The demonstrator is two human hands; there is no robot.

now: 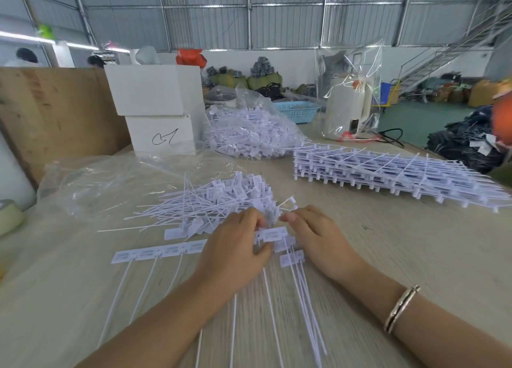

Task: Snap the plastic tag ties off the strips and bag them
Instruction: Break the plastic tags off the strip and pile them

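Both the left hand [235,245] and right hand [313,232] pinched the white plastic tag strip [273,234], loose snapped white ties [219,201] heaped at 12 o'clock (unbagged), the tall white strip stack [388,173] waiting at 2 o'clock.

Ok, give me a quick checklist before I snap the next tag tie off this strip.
1. Both hands on strip: left hand and right hand pinch tag heads. Ok.
2. Joined tags left on strip: ok.
3. Loose pile beside hands for drop-off: ok.
4. Empty clear bag within reach: ok; mouth open: cannot tell.
5. Stack of uncut strips waiting: ok.
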